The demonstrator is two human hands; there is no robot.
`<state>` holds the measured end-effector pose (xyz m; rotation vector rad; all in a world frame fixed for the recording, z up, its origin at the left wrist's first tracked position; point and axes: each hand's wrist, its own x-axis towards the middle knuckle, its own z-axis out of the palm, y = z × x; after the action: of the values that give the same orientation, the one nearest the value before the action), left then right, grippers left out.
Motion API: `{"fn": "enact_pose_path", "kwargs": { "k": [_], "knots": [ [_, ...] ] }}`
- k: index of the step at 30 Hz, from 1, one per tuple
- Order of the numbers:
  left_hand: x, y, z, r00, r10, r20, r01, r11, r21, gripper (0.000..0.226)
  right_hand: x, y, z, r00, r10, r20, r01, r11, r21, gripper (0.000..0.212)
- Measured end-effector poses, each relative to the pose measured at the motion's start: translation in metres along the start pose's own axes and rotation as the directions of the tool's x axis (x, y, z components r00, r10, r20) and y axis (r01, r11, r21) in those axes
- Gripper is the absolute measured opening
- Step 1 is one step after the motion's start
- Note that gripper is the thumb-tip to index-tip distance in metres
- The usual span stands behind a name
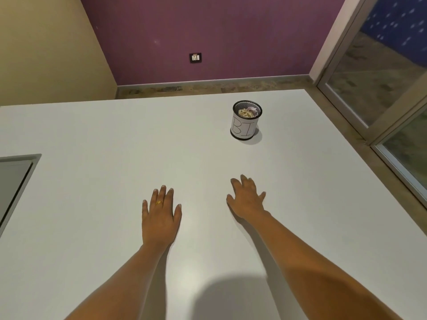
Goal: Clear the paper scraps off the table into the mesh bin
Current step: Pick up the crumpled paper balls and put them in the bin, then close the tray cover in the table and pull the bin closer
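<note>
Both my hands lie flat on the tabletop (92, 139), palms down, fingers spread, gripping nothing. My left hand (160, 215) has a gold ring (159, 202) on 1 finger; my right hand (248, 199) sits a bit further forward, angled slightly left. The 2 hands are apart, bare surface between them.

The mesh bin (245, 121) stands upright, well ahead of my right hand toward the far right part of the tabletop. It has a white label with handwritten letters wrapped around it. Paper scraps (247, 112) sit inside, cream and pale purple, piled close to the rim.

No loose scraps visible anywhere on the tabletop, so I judge the task done or nearly done. Can't see the near edge below my arms, so a stray piece there is possible.

Risks from here:
- bin looks light and narrow; a careless sweep of my right hand could knock it over and spill everything back out
- scraps ride high, so a bump could shake the top pieces over the rim
- a scrap hidden under my forearms could be missed.

A dark recess (13, 181) sits at the left edge; a scrap pushed that way could drop in.
</note>
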<state>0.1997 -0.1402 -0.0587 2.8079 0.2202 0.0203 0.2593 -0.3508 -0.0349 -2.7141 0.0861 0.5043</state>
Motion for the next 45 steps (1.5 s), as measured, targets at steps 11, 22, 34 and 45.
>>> {"fn": "enact_pose_path", "kwargs": {
  "k": [11,22,34,45],
  "knots": [
    [-0.081,-0.036,-0.031,0.989,0.001,0.146,-0.002,1.000,0.009,0.053,-0.096,-0.033,0.043,0.996,-0.020,0.086,0.029,0.994,-0.106,0.056],
    [-0.184,-0.124,-0.065,0.985,-0.169,0.040,0.169,0.986,0.011,0.050,-0.173,-0.103,0.089,0.967,-0.182,0.180,0.218,0.954,-0.207,0.052],
    [-0.234,-0.272,-0.118,0.791,-0.610,-0.048,0.606,0.792,-0.072,0.056,-0.214,-0.221,0.128,0.819,-0.416,0.395,0.530,0.812,-0.245,0.054],
    [-0.254,-0.350,-0.122,0.676,-0.726,-0.128,0.720,0.687,-0.093,0.061,-0.216,-0.342,0.163,0.630,-0.633,0.450,0.772,0.574,-0.274,0.048]
  ]
}}
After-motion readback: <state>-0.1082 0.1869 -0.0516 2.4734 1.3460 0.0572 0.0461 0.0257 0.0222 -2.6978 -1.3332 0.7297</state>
